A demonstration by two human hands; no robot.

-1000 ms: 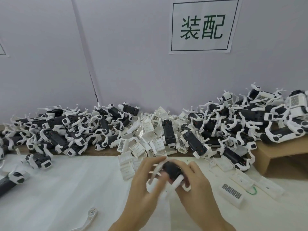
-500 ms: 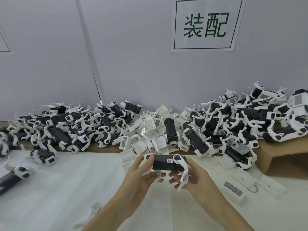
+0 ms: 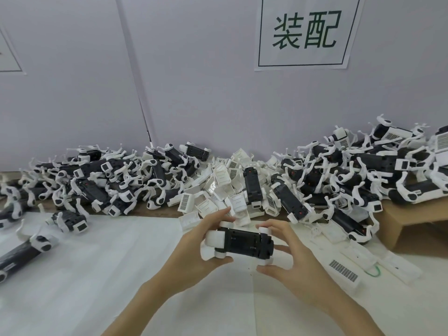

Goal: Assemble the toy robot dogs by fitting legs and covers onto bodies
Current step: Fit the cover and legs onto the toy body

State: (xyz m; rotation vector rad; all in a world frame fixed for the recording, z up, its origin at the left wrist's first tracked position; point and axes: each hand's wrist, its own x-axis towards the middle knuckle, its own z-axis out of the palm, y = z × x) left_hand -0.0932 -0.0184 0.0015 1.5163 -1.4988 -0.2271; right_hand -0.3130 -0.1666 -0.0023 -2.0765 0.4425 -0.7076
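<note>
A black toy dog body [image 3: 244, 243] with white legs at its corners is held above the white table sheet, lying crosswise with its open underside facing me. My left hand [image 3: 196, 248] grips its left end, thumb below and fingers over the top. My right hand [image 3: 288, 253] holds the right end between thumb and fingers. Loose white covers [image 3: 218, 187] are heaped just behind the hands.
Piles of black-and-white dogs [image 3: 101, 180] line the wall at left, and more dogs [image 3: 358, 178] at right, some on a cardboard box [image 3: 412, 219]. White barcode-labelled covers [image 3: 344, 272] lie right of my hands. A sign [image 3: 305, 32] hangs on the wall.
The dog body has been turned in my hands from side-on, with legs hanging down, to underside facing me. Both hands shifted grip to its two ends and dropped slightly.
</note>
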